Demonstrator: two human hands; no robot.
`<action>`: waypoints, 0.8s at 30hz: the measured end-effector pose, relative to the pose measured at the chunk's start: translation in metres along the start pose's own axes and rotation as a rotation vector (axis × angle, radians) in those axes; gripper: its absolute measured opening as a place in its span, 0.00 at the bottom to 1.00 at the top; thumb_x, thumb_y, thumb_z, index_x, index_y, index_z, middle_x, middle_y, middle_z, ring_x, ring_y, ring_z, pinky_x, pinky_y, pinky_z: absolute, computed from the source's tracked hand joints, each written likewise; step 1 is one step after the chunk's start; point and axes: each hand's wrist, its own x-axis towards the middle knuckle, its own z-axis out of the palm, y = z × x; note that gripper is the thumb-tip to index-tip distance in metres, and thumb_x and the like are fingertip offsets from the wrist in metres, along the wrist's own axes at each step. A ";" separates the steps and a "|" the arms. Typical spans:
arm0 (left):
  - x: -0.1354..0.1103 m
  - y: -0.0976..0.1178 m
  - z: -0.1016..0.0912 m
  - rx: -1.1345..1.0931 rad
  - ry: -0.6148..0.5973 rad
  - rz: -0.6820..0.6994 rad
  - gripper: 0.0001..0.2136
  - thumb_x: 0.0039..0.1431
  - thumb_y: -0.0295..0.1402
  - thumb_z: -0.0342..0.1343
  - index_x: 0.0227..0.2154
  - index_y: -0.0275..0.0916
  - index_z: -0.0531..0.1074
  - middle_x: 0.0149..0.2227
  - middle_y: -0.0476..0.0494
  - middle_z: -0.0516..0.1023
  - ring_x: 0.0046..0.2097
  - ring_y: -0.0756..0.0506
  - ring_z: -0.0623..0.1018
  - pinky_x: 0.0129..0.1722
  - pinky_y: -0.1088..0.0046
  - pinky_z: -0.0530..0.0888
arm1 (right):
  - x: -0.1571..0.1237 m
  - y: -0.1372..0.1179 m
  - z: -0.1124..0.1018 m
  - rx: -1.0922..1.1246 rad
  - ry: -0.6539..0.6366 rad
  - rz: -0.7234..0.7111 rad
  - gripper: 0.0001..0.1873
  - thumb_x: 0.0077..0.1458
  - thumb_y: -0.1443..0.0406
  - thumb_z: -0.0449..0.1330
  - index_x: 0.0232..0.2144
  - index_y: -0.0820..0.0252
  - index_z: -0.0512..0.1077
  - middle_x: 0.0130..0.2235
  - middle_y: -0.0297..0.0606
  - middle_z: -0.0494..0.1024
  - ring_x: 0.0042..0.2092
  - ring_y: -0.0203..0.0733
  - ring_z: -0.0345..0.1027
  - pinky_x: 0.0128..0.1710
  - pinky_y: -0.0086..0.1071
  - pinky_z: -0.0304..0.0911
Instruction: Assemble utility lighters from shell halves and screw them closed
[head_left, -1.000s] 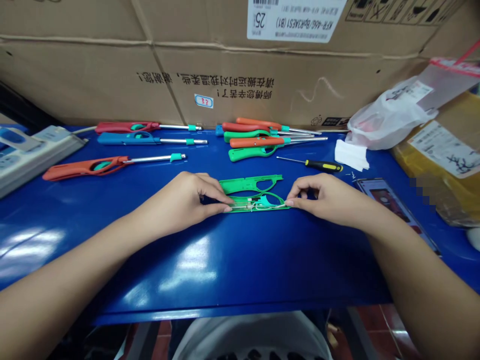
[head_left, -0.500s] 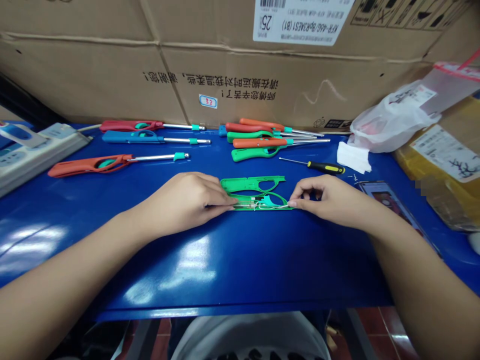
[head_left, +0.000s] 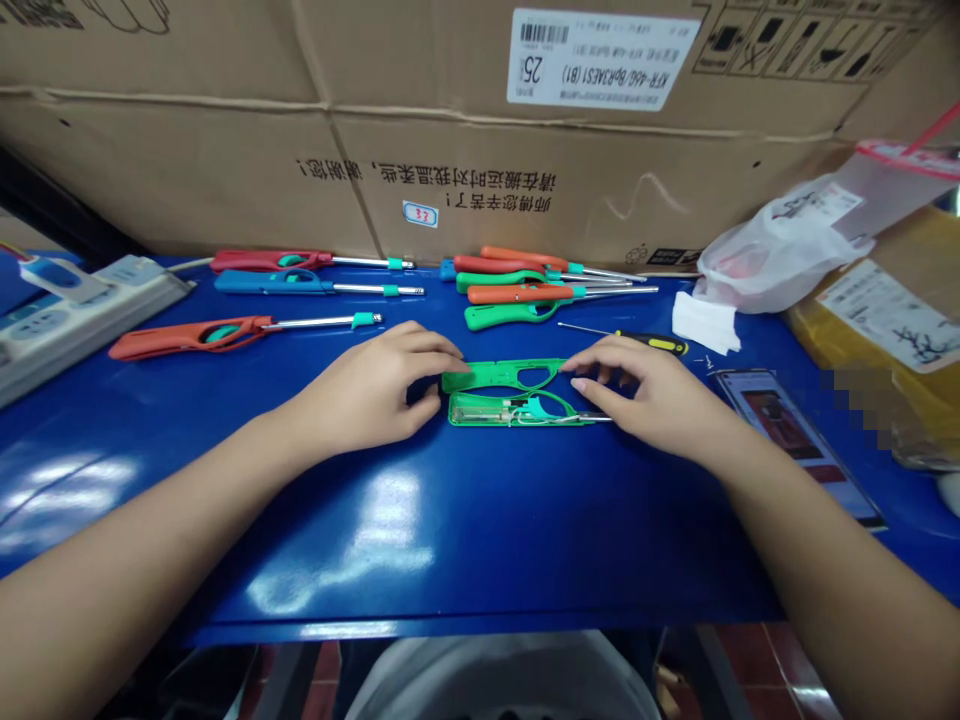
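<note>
Two green halves of a long-nosed lighter's handle lie open on the blue table in front of me. The farther one is the bare cover half (head_left: pixel 487 376); my left hand (head_left: pixel 386 385) has its fingertips on that half's left end, thumb and fingers apart. My right hand (head_left: pixel 649 385) is at the other end, index fingertip at the cover's right tip and thumb spread away from it. Nearer to me lies the lighter's other half (head_left: pixel 480 411), with a clear tank, a teal trigger, thin wires and the metal tube inside. The right fingers hide part of the tube.
Several assembled lighters (head_left: pixel 517 293) lie behind, with more on the left, including an orange one (head_left: pixel 195 337). A screwdriver (head_left: pixel 652 342), small screws, folded tissue (head_left: pixel 705 322) and a phone (head_left: pixel 795 440) sit on the right. A power strip (head_left: pixel 90 310) is far left; a cardboard box (head_left: pixel 225 160) stands behind.
Both hands have left the half with the parts and shifted to the two ends of the cover half. The camera view has tilted up slightly.
</note>
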 end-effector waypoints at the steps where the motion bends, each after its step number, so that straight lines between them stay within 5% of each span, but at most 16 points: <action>1: 0.000 -0.003 0.001 0.003 -0.018 -0.001 0.17 0.61 0.28 0.53 0.51 0.36 0.78 0.52 0.39 0.81 0.54 0.38 0.78 0.56 0.57 0.75 | 0.000 0.002 0.004 -0.019 0.030 -0.071 0.14 0.63 0.63 0.58 0.47 0.56 0.80 0.45 0.43 0.77 0.45 0.45 0.73 0.47 0.41 0.69; 6: 0.001 -0.013 0.003 -0.088 -0.034 -0.003 0.14 0.65 0.36 0.56 0.49 0.38 0.79 0.50 0.40 0.83 0.52 0.40 0.80 0.55 0.59 0.77 | 0.003 0.008 0.019 -0.041 0.037 -0.210 0.13 0.62 0.68 0.59 0.45 0.54 0.81 0.49 0.44 0.73 0.50 0.49 0.72 0.55 0.47 0.67; 11: 0.003 -0.013 0.009 -0.099 0.029 0.018 0.14 0.70 0.37 0.53 0.48 0.38 0.80 0.47 0.40 0.84 0.49 0.41 0.82 0.52 0.62 0.78 | 0.005 0.002 0.021 0.023 0.099 -0.155 0.01 0.60 0.66 0.63 0.34 0.55 0.76 0.43 0.41 0.74 0.43 0.45 0.71 0.46 0.41 0.69; 18: 0.000 0.010 0.006 -0.054 0.277 -0.082 0.14 0.71 0.38 0.54 0.51 0.36 0.78 0.43 0.42 0.85 0.41 0.46 0.83 0.42 0.72 0.80 | 0.004 -0.015 0.012 0.134 0.286 0.010 0.05 0.60 0.62 0.64 0.34 0.57 0.77 0.34 0.37 0.80 0.35 0.41 0.69 0.40 0.38 0.65; 21: -0.002 0.017 0.006 0.007 0.335 -0.001 0.18 0.69 0.38 0.58 0.58 0.37 0.74 0.49 0.40 0.83 0.47 0.45 0.83 0.51 0.69 0.79 | 0.003 -0.017 0.011 0.261 0.227 0.133 0.09 0.57 0.59 0.65 0.33 0.58 0.80 0.33 0.38 0.81 0.32 0.41 0.69 0.35 0.35 0.65; 24: -0.003 0.019 0.007 0.006 0.254 0.075 0.19 0.68 0.40 0.60 0.56 0.36 0.75 0.51 0.37 0.82 0.50 0.43 0.82 0.54 0.67 0.78 | 0.003 -0.017 0.012 0.346 0.115 0.164 0.11 0.56 0.57 0.66 0.32 0.60 0.81 0.31 0.38 0.81 0.31 0.40 0.69 0.32 0.35 0.65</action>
